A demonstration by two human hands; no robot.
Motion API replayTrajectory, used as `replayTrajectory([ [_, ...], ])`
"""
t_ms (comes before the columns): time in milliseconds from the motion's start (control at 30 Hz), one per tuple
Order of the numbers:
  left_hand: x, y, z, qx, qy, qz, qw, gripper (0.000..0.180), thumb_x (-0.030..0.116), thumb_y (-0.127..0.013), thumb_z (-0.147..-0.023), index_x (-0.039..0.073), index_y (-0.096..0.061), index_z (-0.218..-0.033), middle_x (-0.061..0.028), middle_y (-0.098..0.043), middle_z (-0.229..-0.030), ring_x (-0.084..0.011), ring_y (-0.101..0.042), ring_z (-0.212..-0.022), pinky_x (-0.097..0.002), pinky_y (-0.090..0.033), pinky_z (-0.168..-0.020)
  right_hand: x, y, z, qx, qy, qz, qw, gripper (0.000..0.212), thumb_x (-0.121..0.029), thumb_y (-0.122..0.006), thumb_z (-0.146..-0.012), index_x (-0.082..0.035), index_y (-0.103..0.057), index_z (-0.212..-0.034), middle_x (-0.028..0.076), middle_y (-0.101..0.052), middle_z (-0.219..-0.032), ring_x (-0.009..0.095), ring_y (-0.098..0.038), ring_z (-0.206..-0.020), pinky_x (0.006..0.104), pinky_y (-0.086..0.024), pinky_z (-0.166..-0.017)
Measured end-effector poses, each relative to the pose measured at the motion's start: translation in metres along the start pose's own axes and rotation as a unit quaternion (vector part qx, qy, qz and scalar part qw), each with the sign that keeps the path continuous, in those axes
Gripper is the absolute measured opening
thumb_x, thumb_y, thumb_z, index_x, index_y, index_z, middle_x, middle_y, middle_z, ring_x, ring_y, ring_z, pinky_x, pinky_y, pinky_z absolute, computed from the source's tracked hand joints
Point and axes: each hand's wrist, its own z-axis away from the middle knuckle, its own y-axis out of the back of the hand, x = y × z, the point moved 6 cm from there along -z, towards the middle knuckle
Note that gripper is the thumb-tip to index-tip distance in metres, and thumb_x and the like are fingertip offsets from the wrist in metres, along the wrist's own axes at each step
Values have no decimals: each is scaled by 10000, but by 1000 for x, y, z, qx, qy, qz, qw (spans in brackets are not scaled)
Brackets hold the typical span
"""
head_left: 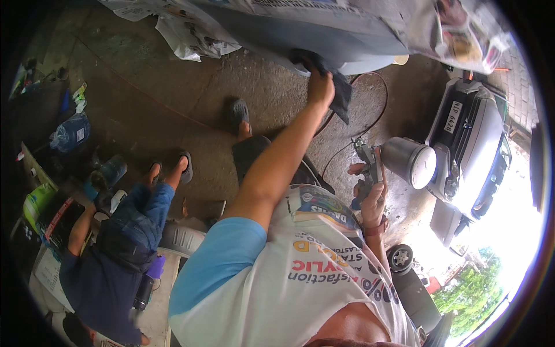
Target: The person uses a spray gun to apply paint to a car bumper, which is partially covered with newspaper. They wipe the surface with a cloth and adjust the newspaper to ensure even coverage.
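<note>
My left hand (321, 88) reaches forward, its fingers closed on a black cloth (341, 98). Part of the cloth touches the lower edge of a smooth grey panel (260, 32), and its loose end hangs below my wrist. Masking newspaper (191, 37) surrounds the panel. Close to my body on the right, my right hand (373, 199) grips a spray gun (366, 159) by its handle. A silver paint cup (409, 162) is attached to the gun and points to the right.
A thin hose (385, 98) loops over the concrete floor (191, 87) beneath the panel. At the right stands a silver car (468, 139). A person in dark clothes (110, 272) bends over at the lower left, near large plastic water bottles (72, 132) and a light bench (167, 283).
</note>
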Motion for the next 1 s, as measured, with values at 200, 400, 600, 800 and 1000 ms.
replayTrajectory([
  [200, -127, 107, -98, 21, 168, 32, 985, 577, 209, -611, -978, -38, -535, -1493, -196, -630, -1400, -297, -640, -1221, -460, -536, -1053, 33, 27, -5, -51, 39, -3, 998, 1076, -872, -406, -1000, -38, -416, -1680, 55, -732, -1065, 40, -511, -667, 225, -422, -558],
  [400, -172, 252, 18, 159, 163, 34, 973, 564, 266, -695, -980, 2, -598, -1470, -158, -652, -1410, -287, -667, -1224, -430, -552, -1044, 69, 47, -28, -62, 103, -21, 993, 905, -726, -420, -1070, -54, -431, -1676, 51, -728, -1065, 17, -481, -641, 213, -401, -561],
  [600, -245, 452, 235, 132, 222, -178, 949, 532, 327, -525, -1099, 42, -540, -1548, -95, -632, -1430, -229, -611, -1283, -373, -486, -1117, 76, 30, -87, -34, 158, -103, 981, 651, -469, -521, -1134, -66, -479, -1644, 146, -749, -1182, 183, -703, -1022, 371, -536, -970],
  [800, -162, 456, 278, -141, 333, 39, 931, 595, 428, -342, -1195, 48, -468, -1635, -80, -600, -1524, -164, -538, -1430, -289, -405, -1201, 75, 3, -107, -28, 148, -162, 975, 553, -353, -570, -1130, -66, -528, -1601, 135, -778, -1001, 251, -761, -975, 404, -552, -972],
  [1000, -168, 474, 292, 55, 265, -139, 953, 631, 448, -483, -1149, 26, -476, -1619, -107, -602, -1544, -235, -607, -1371, -368, -475, -1169, 80, -22, -94, -4, 150, -152, 977, 552, -371, -556, -1129, -78, -538, -1597, 142, -775, -986, 266, -749, -945, 402, -552, -959],
])
